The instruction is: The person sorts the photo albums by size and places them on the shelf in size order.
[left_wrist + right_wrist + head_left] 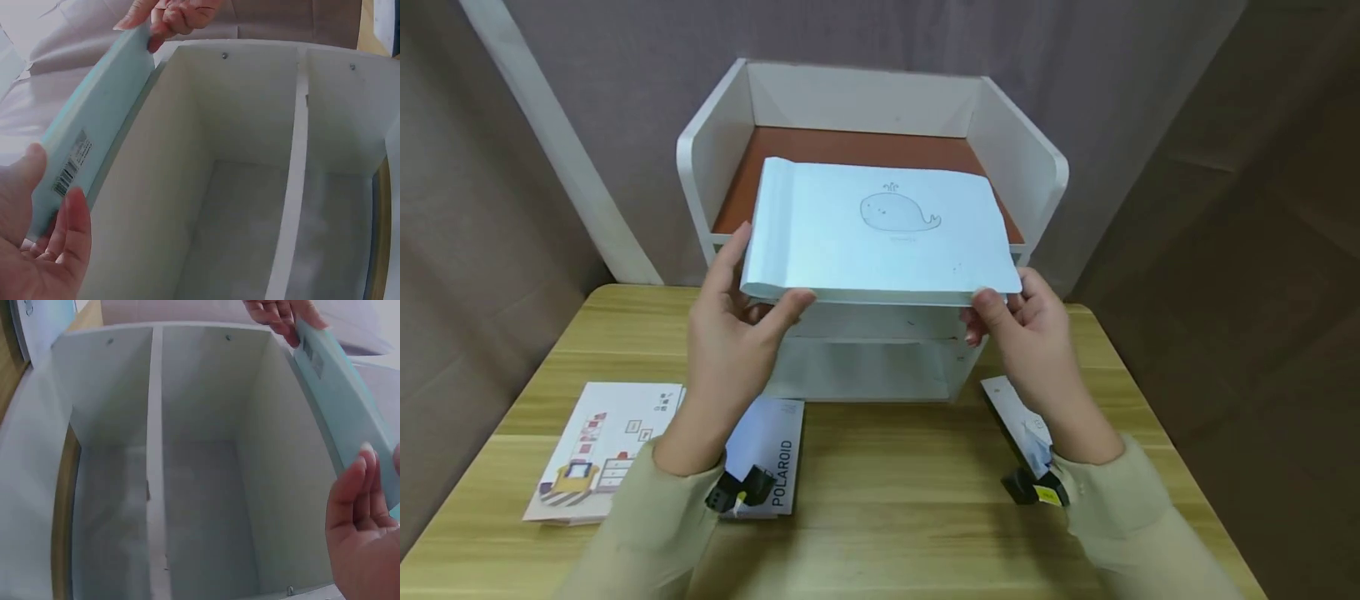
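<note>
A pale blue book with a whale drawing on its cover lies flat, partly over the top tray of a white shelf unit. My left hand grips its near left corner, thumb on the cover and fingers beneath. My right hand grips the near right corner the same way. In the left wrist view the book's edge with a barcode runs along the shelf's top, my left hand at one end. In the right wrist view the book meets my right hand.
The shelf has a brown top tray and open white compartments below. On the wooden table lie an illustrated booklet, a Polaroid booklet and another book under my right wrist.
</note>
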A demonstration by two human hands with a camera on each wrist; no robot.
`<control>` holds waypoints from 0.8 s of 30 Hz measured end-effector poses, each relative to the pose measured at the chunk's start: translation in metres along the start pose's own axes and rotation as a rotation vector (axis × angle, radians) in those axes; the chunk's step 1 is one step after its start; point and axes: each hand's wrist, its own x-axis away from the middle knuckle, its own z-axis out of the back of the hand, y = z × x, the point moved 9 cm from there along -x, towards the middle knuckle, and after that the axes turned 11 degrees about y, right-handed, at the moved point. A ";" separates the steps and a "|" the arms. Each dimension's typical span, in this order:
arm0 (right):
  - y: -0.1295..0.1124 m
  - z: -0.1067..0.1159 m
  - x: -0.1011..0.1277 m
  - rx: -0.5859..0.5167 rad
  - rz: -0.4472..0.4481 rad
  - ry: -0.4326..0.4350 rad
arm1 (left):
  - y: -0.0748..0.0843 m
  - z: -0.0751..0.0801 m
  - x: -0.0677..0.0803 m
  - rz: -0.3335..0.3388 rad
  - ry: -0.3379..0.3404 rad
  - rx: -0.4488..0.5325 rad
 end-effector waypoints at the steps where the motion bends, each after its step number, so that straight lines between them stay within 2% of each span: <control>1: 0.000 0.000 -0.004 0.010 -0.003 0.020 | -0.001 0.000 -0.002 0.003 0.003 0.011; 7: 0.000 0.001 -0.024 0.132 0.017 0.121 | 0.005 0.001 -0.017 -0.013 0.029 0.032; 13: -0.012 -0.002 -0.031 0.259 0.046 0.181 | 0.014 -0.004 -0.025 0.045 0.024 0.010; 20: -0.031 0.001 -0.031 0.338 0.129 0.366 | 0.010 -0.007 -0.029 0.109 0.033 0.031; 24: -0.035 0.003 -0.030 0.363 0.172 0.424 | 0.004 -0.008 -0.031 0.121 0.060 0.031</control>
